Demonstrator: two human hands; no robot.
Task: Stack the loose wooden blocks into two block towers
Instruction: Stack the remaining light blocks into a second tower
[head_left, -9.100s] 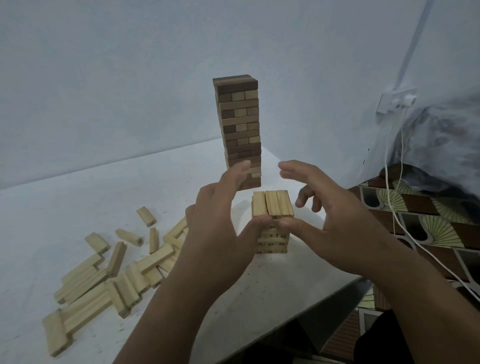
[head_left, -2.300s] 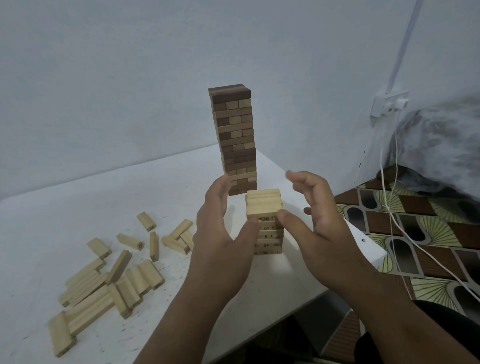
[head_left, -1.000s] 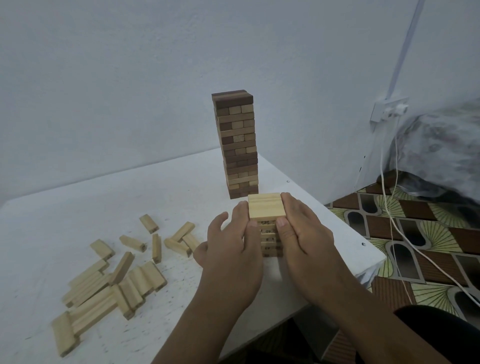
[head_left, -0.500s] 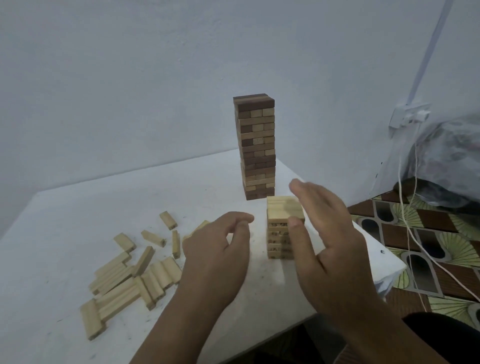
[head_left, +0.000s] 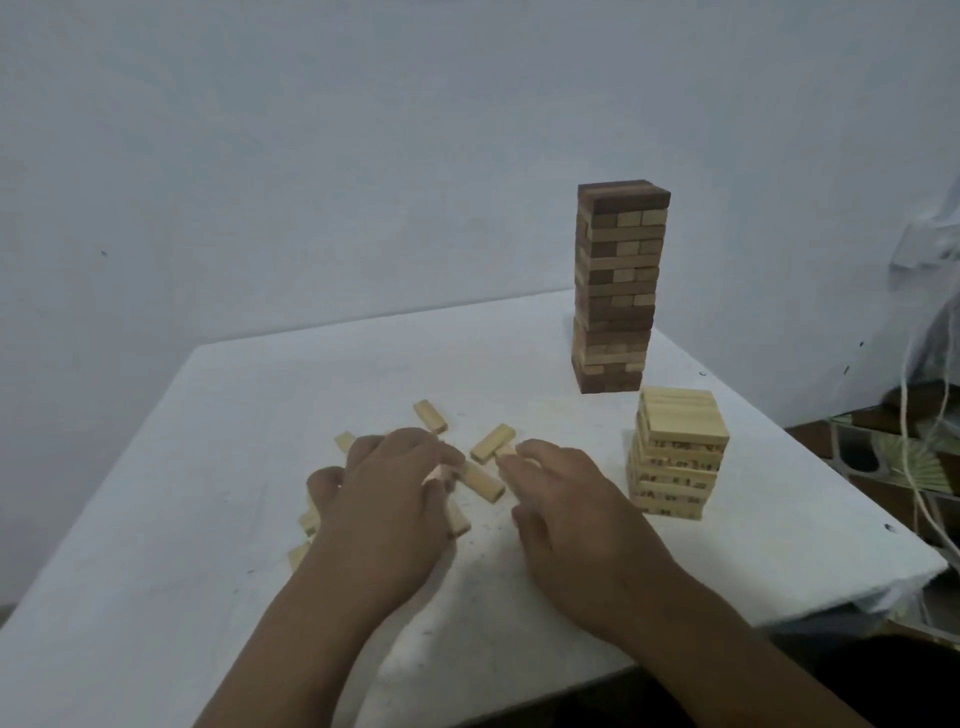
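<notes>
viewing the head camera, i see both hands low over the loose wooden blocks (head_left: 485, 480) scattered mid-table. left hand (head_left: 387, 512) lies palm down on the pile, fingers curled over a block; whether it grips one i cannot tell. right hand (head_left: 569, 512) is spread, fingertips touching a block end, holding nothing that i can see. short pale tower (head_left: 675, 457) stands near the right edge of the white table (head_left: 208, 545), well apart from the hands. tall brown-and-pale tower (head_left: 615, 286) stands just behind it, near the wall.
</notes>
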